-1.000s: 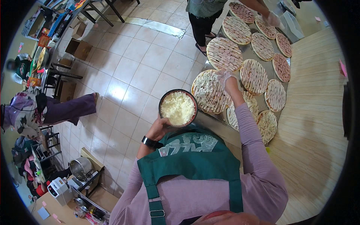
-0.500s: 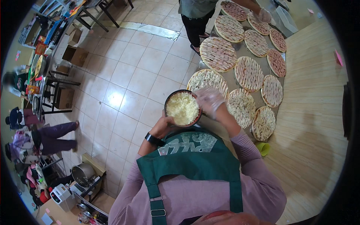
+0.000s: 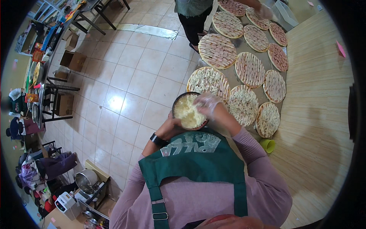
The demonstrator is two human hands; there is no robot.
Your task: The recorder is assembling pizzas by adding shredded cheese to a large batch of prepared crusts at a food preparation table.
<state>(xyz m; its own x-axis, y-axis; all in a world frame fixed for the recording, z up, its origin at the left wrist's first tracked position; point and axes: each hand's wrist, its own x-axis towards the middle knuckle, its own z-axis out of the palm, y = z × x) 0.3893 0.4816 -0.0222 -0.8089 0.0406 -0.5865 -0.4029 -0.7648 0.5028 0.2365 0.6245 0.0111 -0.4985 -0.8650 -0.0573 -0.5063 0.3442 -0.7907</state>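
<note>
Left hand (image 3: 170, 128) gripping a dark-rimmed bowl (image 3: 174, 108) at its near left side, in front of the wearer's apron (image 3: 198, 170); pale grated topping (image 3: 185, 108) inside. Right hand (image 3: 209, 105), in a clear glove, over the bowl's right side and hiding part of it; blurred, cannot tell whether its fingers are closed on any topping. Beyond the bowl, a partly sprinkled pizza (image 3: 207, 82); to the right, two more pizzas (image 3: 242, 105) well scattered with topping. Farther off, pizzas (image 3: 217, 51) with pale sauce stripes, others (image 3: 278, 57) with pinkish slices and no stripes. Lime-green cup (image 3: 268, 145) just beside the nearest one. At the far end, a co-worker (image 3: 192, 11), a gloved hand (image 3: 265, 13) near a pizza, a translucent tub (image 3: 286, 13) close by. Writing: worn white lettering across the green apron, upside down from here; packets on the left too small to read. Pizzas lie close together on a grey, metallic-looking table (image 3: 233, 78); pale wood-grain surface (image 3: 312, 114) alongside, pink note (image 3: 341, 49) on it. Glossy beige tiled floor (image 3: 133, 72); cardboard boxes (image 3: 73, 61), big metal pot (image 3: 87, 178) and other people at left.
</note>
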